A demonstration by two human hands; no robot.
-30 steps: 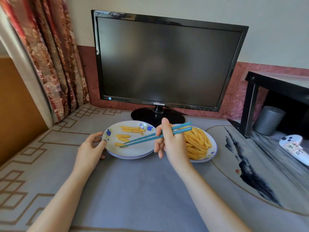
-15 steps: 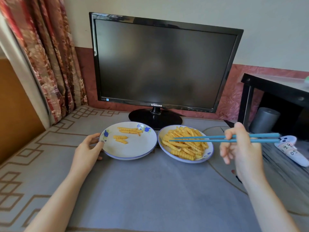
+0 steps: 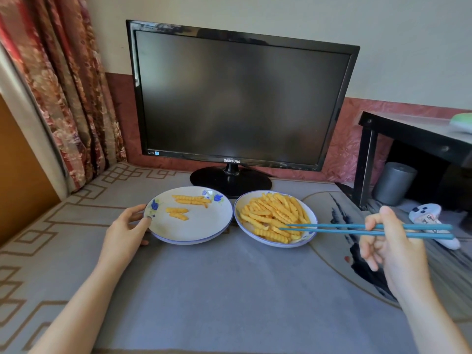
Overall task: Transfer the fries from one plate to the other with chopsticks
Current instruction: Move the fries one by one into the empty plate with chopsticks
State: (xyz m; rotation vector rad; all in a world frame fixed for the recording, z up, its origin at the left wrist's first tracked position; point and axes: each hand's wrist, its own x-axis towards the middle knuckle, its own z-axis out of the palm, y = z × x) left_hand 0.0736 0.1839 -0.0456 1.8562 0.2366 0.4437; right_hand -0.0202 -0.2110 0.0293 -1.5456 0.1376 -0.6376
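Grey patterned tablecloth (image 3: 229, 290), dark monitor (image 3: 240, 98) at 12 o'clock. Left plate (image 3: 204, 231) carries a few fries (image 3: 191, 199); right plate (image 3: 310, 235), at its 3 o'clock, holds the fries heap (image 3: 270, 213). Left hand (image 3: 125, 231) grips left plate's 9 o'clock rim. Right hand (image 3: 390, 249) pinches blue chopsticks (image 3: 332, 228), tips entering the heap from 3 o'clock.

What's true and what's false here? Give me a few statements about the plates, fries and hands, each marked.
The right plate holds more fries than the left plate. True.
The left hand holds the left plate's rim. True.
The left hand grips the chopsticks. False: the right hand does.
The chopstick tips are over the left plate. False: they're at the right plate's fries.
The monitor is lit. False: its screen is dark.
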